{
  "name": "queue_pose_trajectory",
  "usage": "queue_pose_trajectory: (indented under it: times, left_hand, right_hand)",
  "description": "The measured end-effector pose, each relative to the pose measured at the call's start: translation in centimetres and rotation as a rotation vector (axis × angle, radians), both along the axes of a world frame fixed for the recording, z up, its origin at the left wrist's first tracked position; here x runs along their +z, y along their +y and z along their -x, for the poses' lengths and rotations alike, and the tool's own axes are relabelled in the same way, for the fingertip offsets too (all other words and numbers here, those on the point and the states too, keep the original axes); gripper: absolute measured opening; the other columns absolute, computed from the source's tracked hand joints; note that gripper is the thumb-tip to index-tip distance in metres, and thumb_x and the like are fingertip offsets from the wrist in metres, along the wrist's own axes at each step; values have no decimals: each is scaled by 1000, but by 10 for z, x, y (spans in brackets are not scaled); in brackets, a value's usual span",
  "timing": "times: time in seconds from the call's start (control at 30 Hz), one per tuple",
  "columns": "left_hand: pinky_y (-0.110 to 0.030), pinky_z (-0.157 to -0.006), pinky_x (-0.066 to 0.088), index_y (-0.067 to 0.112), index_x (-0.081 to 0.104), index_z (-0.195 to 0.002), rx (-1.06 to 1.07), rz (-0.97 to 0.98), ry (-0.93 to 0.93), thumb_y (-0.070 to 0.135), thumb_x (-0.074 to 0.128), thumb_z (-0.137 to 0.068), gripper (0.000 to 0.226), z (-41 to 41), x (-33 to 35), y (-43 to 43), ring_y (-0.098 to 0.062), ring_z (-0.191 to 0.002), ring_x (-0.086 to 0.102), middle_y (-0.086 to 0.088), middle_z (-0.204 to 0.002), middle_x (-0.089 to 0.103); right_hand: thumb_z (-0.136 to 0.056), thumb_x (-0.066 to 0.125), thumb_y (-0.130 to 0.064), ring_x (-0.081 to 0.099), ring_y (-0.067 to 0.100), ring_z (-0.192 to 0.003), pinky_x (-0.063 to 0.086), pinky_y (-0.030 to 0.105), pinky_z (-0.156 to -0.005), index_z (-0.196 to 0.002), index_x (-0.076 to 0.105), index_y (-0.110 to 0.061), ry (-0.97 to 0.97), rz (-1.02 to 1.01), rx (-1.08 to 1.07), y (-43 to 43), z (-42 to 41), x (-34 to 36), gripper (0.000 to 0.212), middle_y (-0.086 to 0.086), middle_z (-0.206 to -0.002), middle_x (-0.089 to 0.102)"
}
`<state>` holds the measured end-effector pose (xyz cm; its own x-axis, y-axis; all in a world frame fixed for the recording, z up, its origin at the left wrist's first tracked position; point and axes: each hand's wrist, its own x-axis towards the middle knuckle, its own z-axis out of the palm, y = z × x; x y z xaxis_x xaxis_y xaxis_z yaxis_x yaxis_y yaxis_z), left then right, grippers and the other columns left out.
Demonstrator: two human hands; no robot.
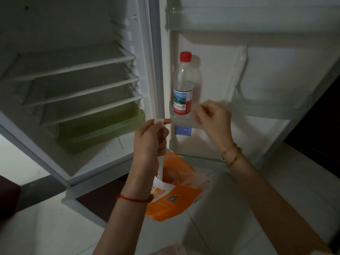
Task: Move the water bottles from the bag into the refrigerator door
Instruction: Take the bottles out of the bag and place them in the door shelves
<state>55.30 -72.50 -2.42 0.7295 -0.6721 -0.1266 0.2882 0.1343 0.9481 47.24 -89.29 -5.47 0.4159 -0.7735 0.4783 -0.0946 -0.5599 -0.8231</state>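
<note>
In the head view we see one red-capped water bottle (184, 83) standing upright on the door shelf (266, 109) at frame centre. Our left hand (150, 138) pinches the white handle of the orange bag (171, 197) hanging below. Our right hand (213, 118), blurred, hovers empty and half curled beside the bottle. Next, we judge, it must dip into the bag.

A home kitchen corner, dimly lit: an open white household refrigerator (77, 74) with bare wire shelves (77, 65) and a green crisper drawer (99, 126) stands on pale floor tiles (230, 208).
</note>
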Motion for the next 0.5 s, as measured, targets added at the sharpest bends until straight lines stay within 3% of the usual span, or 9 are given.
queue_pose_trajectory:
  times: [0.1, 0.17, 0.27, 0.3, 0.37, 0.4, 0.47, 0.5]
  left_hand:
    - [-11, -35, 19, 3, 65, -99, -27, -2, 11, 6, 37, -101, 28, 5, -4, 5, -3, -33, 24, 7, -49, 42]
    - [-11, -34, 19, 4, 65, -97, -44, -4, 14, 6, 37, -101, 28, 9, -8, 9, -2, -32, 24, 9, -47, 39]
    - [-13, -34, 20, 3, 65, -98, -61, -18, 5, 7, 38, -101, 28, 13, -12, 16, -3, -34, 23, 8, -48, 35]
    - [-13, -34, 20, 3, 65, -97, -66, -22, 4, 7, 38, -101, 28, 14, -13, 18, -3, -34, 23, 8, -48, 34]
    - [-13, -33, 20, 3, 66, -95, -72, -23, 3, 7, 38, -101, 29, 16, -14, 23, -3, -34, 23, 8, -48, 33]
    - [-12, -34, 20, 4, 66, -94, -71, -23, 3, 7, 38, -101, 29, 18, -14, 25, -3, -34, 23, 8, -48, 33]
    - [-13, -34, 20, 4, 67, -93, -69, -24, -2, 7, 39, -101, 29, 20, -13, 28, -3, -35, 23, 6, -49, 32]
    - [-13, -33, 20, 4, 67, -93, -72, -25, -3, 8, 39, -101, 29, 22, -13, 30, -3, -35, 23, 6, -50, 33]
  right_hand:
    - [-92, 62, -30, 69, 18, -60, 61, 37, -71, -76, 71, -8, 313, -306, 208, 21, 15, -42, 29, 7, -71, 73]
    - [-91, 63, -34, 73, 25, -68, 61, 42, -77, -80, 72, -5, 526, -391, 318, 30, 23, -74, 32, 10, -75, 74]
    - [-93, 59, -39, 71, 28, -81, 57, 37, -80, -88, 71, -5, 840, -292, 511, 49, 32, -105, 37, 13, -87, 74]
    - [-95, 56, -40, 69, 22, -86, 55, 28, -79, -98, 70, -8, 914, -272, 566, 55, 34, -114, 35, 8, -96, 73]
    - [-96, 57, -28, 57, 7, -96, 45, 2, -69, -126, 58, -14, 956, -393, 695, 70, 41, -119, 32, -5, -110, 60]
    - [-95, 59, -20, 53, 5, -102, 42, -3, -71, -134, 49, -16, 923, -460, 733, 76, 43, -124, 40, -8, -114, 54]
    - [-93, 61, -11, 54, 10, -116, 45, 6, -92, -140, 43, -18, 828, -550, 795, 82, 45, -138, 51, -4, -128, 55]
    - [-92, 62, -12, 56, 9, -115, 46, 11, -95, -139, 45, -20, 785, -577, 787, 83, 44, -148, 51, -3, -129, 58]
